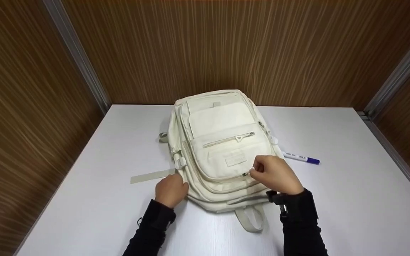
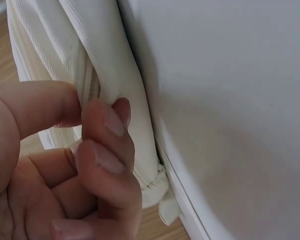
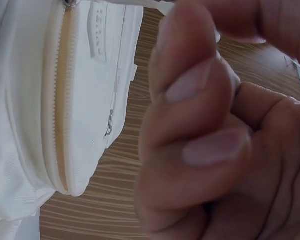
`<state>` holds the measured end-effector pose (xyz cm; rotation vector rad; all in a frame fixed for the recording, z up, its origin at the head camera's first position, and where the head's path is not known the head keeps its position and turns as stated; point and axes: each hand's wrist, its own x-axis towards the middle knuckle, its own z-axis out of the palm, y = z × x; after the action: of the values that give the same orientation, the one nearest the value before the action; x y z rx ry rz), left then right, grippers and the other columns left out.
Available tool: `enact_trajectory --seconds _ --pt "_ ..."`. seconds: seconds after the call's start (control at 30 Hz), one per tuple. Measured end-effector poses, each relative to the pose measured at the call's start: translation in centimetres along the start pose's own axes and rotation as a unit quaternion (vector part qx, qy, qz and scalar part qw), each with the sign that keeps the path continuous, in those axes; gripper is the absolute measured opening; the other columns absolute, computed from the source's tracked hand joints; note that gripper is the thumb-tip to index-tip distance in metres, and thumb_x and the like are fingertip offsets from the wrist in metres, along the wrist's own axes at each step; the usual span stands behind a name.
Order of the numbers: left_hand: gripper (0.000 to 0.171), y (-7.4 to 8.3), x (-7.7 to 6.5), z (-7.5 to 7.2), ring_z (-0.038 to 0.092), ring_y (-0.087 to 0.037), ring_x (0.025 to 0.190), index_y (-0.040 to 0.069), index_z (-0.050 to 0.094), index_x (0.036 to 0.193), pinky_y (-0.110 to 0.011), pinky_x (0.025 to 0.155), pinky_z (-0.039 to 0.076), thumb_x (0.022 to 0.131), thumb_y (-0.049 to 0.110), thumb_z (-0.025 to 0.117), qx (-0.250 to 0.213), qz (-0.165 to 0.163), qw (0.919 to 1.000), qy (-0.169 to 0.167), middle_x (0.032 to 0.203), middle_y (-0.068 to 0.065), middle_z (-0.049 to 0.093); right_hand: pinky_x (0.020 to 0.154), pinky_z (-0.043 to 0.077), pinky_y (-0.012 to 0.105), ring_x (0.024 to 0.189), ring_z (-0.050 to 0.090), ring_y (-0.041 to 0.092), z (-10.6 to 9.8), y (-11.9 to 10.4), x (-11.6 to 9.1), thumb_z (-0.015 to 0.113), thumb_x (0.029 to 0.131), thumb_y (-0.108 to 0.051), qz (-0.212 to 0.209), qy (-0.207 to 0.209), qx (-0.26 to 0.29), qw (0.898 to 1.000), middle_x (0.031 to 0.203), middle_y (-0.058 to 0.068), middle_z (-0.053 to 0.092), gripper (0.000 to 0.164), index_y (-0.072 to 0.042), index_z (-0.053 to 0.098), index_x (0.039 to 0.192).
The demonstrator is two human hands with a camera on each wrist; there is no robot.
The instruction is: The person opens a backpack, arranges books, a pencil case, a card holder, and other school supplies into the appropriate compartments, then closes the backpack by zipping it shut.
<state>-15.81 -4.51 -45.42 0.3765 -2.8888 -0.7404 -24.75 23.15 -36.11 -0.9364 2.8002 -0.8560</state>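
A cream backpack (image 1: pixel 222 117) lies on its back on the white table, front pockets facing up. At its lower left side, my left hand (image 1: pixel 171 190) pinches the fabric edge; the left wrist view shows thumb and fingertips closed on a fold of the bag (image 2: pixel 110 55). Over the lower right of the front pocket, my right hand (image 1: pixel 276 174) pinches the pull of a zipper slider (image 1: pixel 245 174). The right wrist view shows the white pull (image 3: pixel 162 6) stretched to the fingers, and parted zipper teeth (image 3: pixel 60 110) below the slider.
A white marker with a purple cap (image 1: pixel 301 157) lies right of the bag. One flat strap (image 1: pixel 151 176) extends left, and a loop strap (image 1: pixel 251 220) hangs toward the near side. Wood-grain panels (image 1: pixel 205 53) enclose the white table (image 1: pixel 351 177) at the back and sides.
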Motion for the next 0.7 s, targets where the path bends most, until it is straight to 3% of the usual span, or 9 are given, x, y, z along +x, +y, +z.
enact_trajectory --seconds 0.23,0.47,0.7 --pt "0.044 1.4 -0.8 0.6 0.033 -0.012 0.044 0.019 0.03 0.051 -0.028 0.04 0.024 0.082 0.012 0.059 -0.004 0.03 0.9995 0.004 0.05 0.007 0.029 0.057 0.039 0.026 0.055 0.046 0.009 1.2 -1.3 0.1 0.063 0.076 -0.013 -0.028 -0.022 -0.039 0.999 0.059 -0.009 0.053 0.015 -0.016 0.055 0.064" --pt "0.044 1.8 -1.0 0.6 0.034 -0.013 0.045 0.019 0.03 0.051 -0.028 0.04 0.024 0.084 0.012 0.058 -0.004 0.036 0.9994 0.004 0.051 0.007 0.029 0.054 0.038 0.028 0.052 0.043 0.009 3.2 -3.0 0.2 0.064 0.071 -0.012 -0.063 0.002 -0.079 0.995 0.055 -0.011 0.049 0.018 -0.017 0.052 0.059" --pt "0.042 2.1 -1.3 0.8 0.036 -0.013 0.043 0.019 0.033 0.051 -0.028 0.04 0.024 0.083 0.013 0.06 -0.008 0.054 0.9985 0.008 0.05 0.007 0.031 0.052 0.037 0.028 0.05 0.043 0.009 4.9 -4.4 0.4 0.064 0.074 -0.011 -0.072 0.022 -0.071 0.995 0.054 -0.01 0.048 0.02 -0.017 0.051 0.059"
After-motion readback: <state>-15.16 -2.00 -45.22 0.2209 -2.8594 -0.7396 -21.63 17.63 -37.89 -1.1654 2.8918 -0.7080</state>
